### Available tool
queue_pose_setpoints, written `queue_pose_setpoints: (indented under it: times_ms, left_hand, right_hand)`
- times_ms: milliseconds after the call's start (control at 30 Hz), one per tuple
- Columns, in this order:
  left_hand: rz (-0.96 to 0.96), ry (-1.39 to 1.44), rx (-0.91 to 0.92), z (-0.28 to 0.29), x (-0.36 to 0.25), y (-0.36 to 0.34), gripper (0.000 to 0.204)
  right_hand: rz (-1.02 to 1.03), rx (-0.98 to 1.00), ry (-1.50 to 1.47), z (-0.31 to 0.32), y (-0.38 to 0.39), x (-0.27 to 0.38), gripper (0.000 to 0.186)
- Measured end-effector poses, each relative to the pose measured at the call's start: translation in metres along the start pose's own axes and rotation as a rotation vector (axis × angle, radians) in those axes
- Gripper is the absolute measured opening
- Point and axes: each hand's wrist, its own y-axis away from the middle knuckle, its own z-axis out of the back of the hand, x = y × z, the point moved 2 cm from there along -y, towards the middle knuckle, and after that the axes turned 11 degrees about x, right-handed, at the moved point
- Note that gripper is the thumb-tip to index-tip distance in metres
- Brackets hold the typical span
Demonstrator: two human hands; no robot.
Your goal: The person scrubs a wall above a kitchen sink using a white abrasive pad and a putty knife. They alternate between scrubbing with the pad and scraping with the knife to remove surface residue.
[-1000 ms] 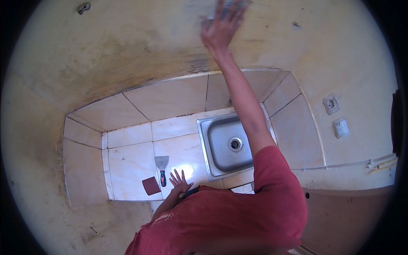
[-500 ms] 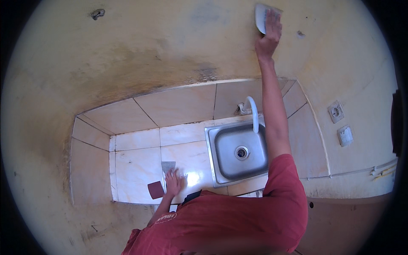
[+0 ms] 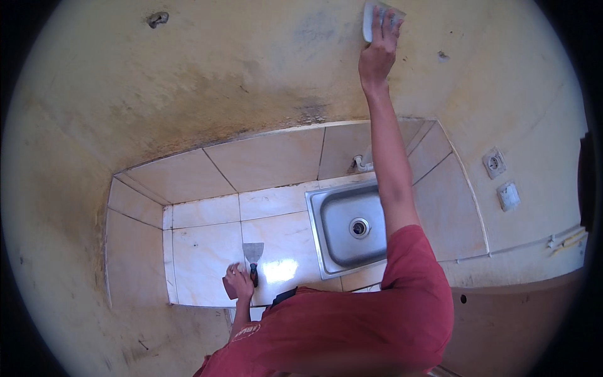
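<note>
Up on the stained yellowish wall, my right hand [image 3: 378, 58] is closed on a white flat piece [image 3: 369, 22], pressing it against the surface; its exact kind does not show. My right arm stretches up across the sink. Down on the tiled counter [image 3: 204, 248], my left hand [image 3: 240, 283] lies over a dark red square sheet [image 3: 230, 289], partly covering it, its fingers apart. Just right of that hand, a putty knife [image 3: 253, 252] with a wide grey blade and dark handle lies on the tiles.
A steel sink [image 3: 333, 248] is set into the counter, partly hidden by my right arm. Behind it is a white faucet [image 3: 362, 164], mostly covered too. On the right wall are a socket [image 3: 494, 163], a pale plate [image 3: 508, 196] and yellow cable ends [image 3: 571, 240].
My right hand has moved left and slightly up along the wall with the white piece. My left hand has shifted left, off the putty knife and onto the red sheet, uncovering the knife's handle.
</note>
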Motion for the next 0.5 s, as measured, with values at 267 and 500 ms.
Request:
queue_pose_setpoints:
  times_ms: [267,500]
  left_hand:
    - [-0.132,-0.022,0.142,-0.036,0.000,0.031,0.042]
    - [-0.238,0.050,0.253,-0.038,-0.057,-0.020,0.042]
  right_hand:
    - [0.211,0.203,0.053,-0.026,0.052,0.045,0.070]
    - [0.218,0.108,0.071,-0.014,-0.007,0.046,0.063]
